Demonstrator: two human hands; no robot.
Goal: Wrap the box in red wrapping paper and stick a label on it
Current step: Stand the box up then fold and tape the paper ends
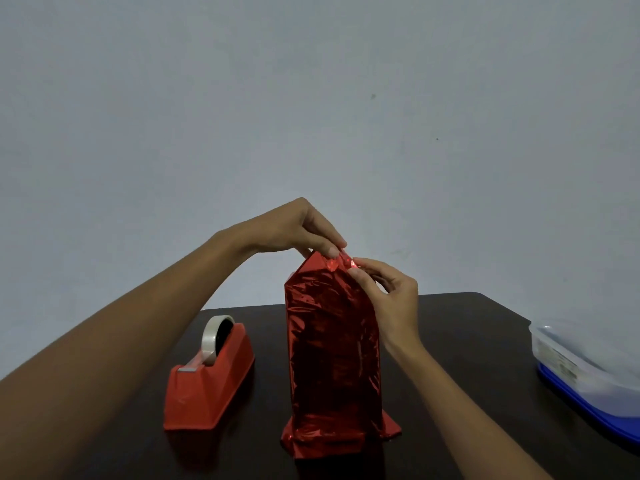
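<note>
A tall box covered in shiny red wrapping paper (332, 348) stands upright on the dark table (467, 341), its paper flaring out at the base. At its top the paper is folded into a peak. My left hand (298, 230) reaches over from the left and pinches that top fold between thumb and fingertips. My right hand (388, 292) comes up from the right side and pinches the same fold's end just beside the left fingertips. No label is in view.
A red tape dispenser (207, 379) with a roll of clear tape stands left of the box. A clear plastic container with a blue lid (588, 368) lies at the table's right edge. A plain grey wall is behind.
</note>
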